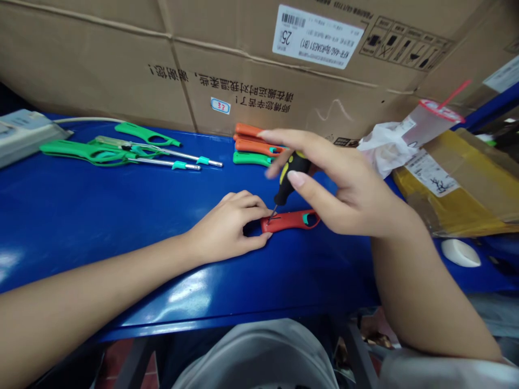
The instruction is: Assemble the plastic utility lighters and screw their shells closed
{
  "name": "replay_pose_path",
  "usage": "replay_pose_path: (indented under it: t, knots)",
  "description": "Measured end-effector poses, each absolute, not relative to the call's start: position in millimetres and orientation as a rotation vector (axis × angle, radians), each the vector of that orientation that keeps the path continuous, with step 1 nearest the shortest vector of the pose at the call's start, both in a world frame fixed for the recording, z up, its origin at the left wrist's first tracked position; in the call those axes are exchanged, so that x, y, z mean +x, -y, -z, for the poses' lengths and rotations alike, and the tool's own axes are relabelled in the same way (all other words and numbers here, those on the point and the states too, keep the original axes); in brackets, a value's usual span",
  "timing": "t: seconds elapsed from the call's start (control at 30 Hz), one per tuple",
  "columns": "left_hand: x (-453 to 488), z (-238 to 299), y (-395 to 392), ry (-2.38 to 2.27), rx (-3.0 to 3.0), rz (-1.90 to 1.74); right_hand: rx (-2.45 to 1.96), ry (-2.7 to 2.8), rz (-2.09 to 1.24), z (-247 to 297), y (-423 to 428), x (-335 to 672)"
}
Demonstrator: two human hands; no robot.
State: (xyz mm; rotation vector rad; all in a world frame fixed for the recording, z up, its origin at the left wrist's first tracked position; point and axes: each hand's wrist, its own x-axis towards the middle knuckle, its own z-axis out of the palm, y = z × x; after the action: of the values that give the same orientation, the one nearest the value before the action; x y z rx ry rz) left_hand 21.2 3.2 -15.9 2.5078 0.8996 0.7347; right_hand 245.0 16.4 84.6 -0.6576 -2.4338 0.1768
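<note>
A red gas lighter (290,220) with a teal trigger lies on the blue table. My left hand (233,224) grips its left end between thumb and forefinger, against the tabletop. In my right hand (340,183) is a screwdriver (286,181) with a black and yellow handle, tilted, its tip touching the red lighter's left end. My right thumb and fingers close round the handle, one finger blurred. Just behind lie orange lighters (253,146) and a green lighter (251,158), their right ends hidden by my right hand.
Opened green lighter parts (85,152) with metal tubes lie at the left, beside a pale device (24,135) with a cable. A large cardboard box (121,65) walls off the back. At right are a bagged drink cup (421,124), a taped parcel (478,183) and a white mouse (461,253).
</note>
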Motion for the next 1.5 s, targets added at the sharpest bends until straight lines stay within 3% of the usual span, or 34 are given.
replay_pose_path:
  t: [0.13,0.3,0.47,0.63,1.1,1.27,1.5]
  knots:
    - [22,17,-3,-0.876,2.513,-0.751,-0.687,2.354,-0.041,-87,-17,247]
    - [22,14,-2,-0.899,2.505,-0.716,-0.646,2.505,-0.231,-97,-16,252]
    - [22,14,-2,-0.882,2.518,-0.742,-0.779,2.438,-0.047,-96,-15,251]
    - [22,14,-3,-0.890,2.527,-0.746,-0.697,2.532,-0.216,-100,-10,250]
    - [22,14,-2,-0.922,2.524,-0.705,-0.680,2.413,0.006,-84,-14,243]
    - [23,12,0,-0.921,2.538,-0.727,-0.542,2.471,-0.227,-86,-13,240]
    - [24,11,0,-0.924,2.514,-0.722,-0.642,2.399,-0.107,-82,-12,238]
